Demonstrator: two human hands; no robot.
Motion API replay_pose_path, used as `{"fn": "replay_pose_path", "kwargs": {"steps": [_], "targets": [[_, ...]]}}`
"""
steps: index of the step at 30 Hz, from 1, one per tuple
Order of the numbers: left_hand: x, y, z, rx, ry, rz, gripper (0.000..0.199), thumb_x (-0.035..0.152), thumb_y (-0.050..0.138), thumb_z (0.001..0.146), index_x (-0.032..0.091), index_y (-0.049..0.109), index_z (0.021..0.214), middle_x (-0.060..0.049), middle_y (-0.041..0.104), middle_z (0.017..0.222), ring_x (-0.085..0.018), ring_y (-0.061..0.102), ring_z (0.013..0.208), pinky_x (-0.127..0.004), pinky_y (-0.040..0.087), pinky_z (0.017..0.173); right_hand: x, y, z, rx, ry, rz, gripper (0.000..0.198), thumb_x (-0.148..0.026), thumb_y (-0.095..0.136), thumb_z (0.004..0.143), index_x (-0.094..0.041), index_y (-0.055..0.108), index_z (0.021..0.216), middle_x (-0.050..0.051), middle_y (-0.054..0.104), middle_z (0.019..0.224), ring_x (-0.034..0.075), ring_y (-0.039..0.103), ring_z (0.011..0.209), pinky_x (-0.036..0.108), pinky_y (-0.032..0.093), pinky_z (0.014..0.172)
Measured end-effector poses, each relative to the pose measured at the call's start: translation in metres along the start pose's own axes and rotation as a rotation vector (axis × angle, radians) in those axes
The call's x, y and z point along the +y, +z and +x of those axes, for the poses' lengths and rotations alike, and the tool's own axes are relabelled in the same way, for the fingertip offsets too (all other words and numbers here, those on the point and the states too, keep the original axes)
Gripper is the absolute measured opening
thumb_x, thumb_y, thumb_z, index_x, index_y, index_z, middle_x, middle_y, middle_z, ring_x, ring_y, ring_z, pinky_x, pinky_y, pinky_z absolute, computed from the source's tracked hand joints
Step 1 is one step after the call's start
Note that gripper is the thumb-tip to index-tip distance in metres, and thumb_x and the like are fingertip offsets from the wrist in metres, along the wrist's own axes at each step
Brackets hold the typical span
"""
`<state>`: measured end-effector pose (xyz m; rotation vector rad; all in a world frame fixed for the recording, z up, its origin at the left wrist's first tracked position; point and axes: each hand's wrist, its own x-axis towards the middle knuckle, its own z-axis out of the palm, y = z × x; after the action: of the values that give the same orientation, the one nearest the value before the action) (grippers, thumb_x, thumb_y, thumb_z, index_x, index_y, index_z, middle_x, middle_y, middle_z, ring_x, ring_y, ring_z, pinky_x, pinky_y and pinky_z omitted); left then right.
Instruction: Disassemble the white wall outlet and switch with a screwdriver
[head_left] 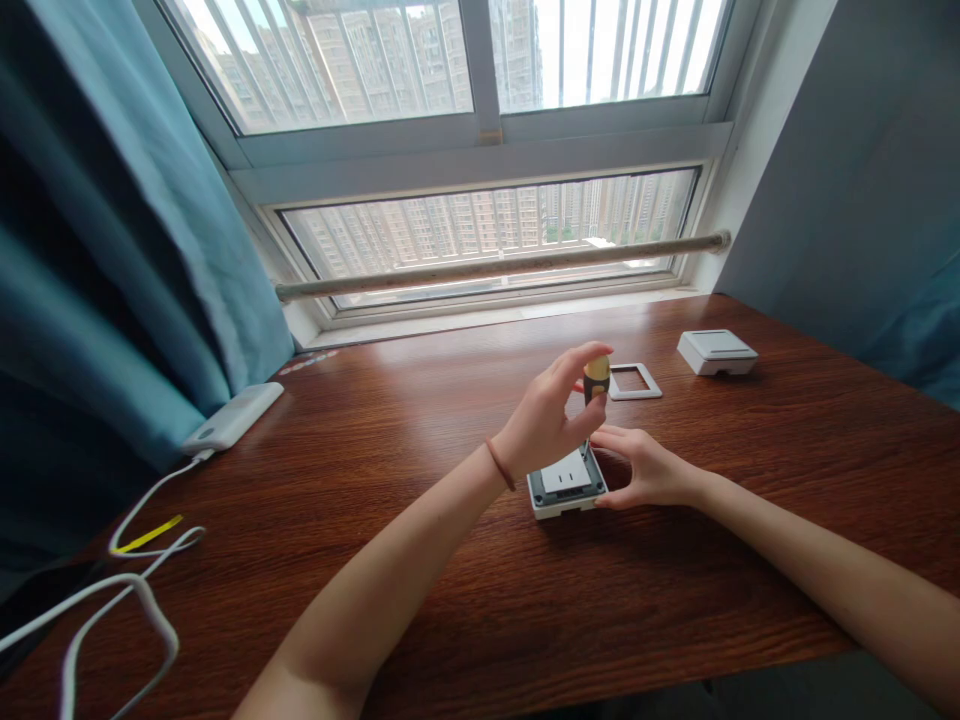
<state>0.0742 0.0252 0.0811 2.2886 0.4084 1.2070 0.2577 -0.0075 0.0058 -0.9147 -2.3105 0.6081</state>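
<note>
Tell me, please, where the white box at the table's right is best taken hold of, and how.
Probably grip the white box by two opposite sides, coming from above with the right hand: it is low and squared, rests flat, and stands apart from other things.

The left hand (551, 412) has a yellow-and-black screwdriver (597, 376) upright in its grip, tip at a white-and-grey socket (562, 476) on the tabletop (315, 480); the right hand (641, 468) holds the socket's right side. Beyond lies a white frame (637, 395); farther right, a white box (716, 356).
</note>
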Motion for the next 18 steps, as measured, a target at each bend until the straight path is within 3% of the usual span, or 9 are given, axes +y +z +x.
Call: {"fn": "replay_pose_path", "kwargs": {"steps": [5, 10, 14, 18], "targets": [[-0.007, 0.007, -0.003, 0.143, 0.000, 0.096, 0.055, 0.032, 0.068, 0.075, 0.020, 0.036, 0.118, 0.001, 0.057, 0.078, -0.012, 0.056, 0.070, -0.028, 0.051, 0.069, 0.007, 0.004, -0.003, 0.017, 0.015, -0.008, 0.075, -0.037, 0.077, 0.059, -0.016, 0.051, 0.126, 0.014, 0.054, 0.128, 0.031, 0.051, 0.116, 0.044, 0.043, 0.098], [-0.003, 0.005, 0.000, 0.271, 0.041, 0.250, 0.045, 0.032, 0.071, 0.071, 0.021, 0.049, 0.109, -0.002, 0.054, 0.088, -0.012, 0.054, 0.075, -0.025, 0.049, 0.067, 0.011, 0.006, -0.005, 0.029, 0.022, 0.000, 0.080, -0.038, 0.077, 0.059, -0.016, 0.047, 0.130, 0.015, 0.051, 0.131, 0.031, 0.048, 0.120, 0.044, 0.040, 0.101], [0.000, -0.001, 0.005, 0.238, 0.004, 0.240, 0.044, 0.026, 0.071, 0.072, 0.022, 0.052, 0.112, -0.002, 0.053, 0.087, -0.012, 0.054, 0.073, -0.026, 0.051, 0.068, 0.011, 0.007, -0.006, 0.033, 0.017, -0.004, 0.082, -0.039, 0.077, 0.060, -0.017, 0.045, 0.132, 0.015, 0.049, 0.133, 0.031, 0.046, 0.122, 0.045, 0.039, 0.102], [0.001, -0.005, 0.008, 0.122, -0.018, 0.182, 0.047, 0.019, 0.068, 0.074, 0.021, 0.051, 0.117, -0.005, 0.057, 0.095, -0.014, 0.057, 0.080, -0.030, 0.052, 0.075, 0.009, 0.005, -0.005, 0.044, 0.007, -0.002, 0.081, -0.038, 0.077, 0.059, -0.017, 0.046, 0.131, 0.015, 0.051, 0.131, 0.031, 0.048, 0.120, 0.044, 0.040, 0.101]]}}
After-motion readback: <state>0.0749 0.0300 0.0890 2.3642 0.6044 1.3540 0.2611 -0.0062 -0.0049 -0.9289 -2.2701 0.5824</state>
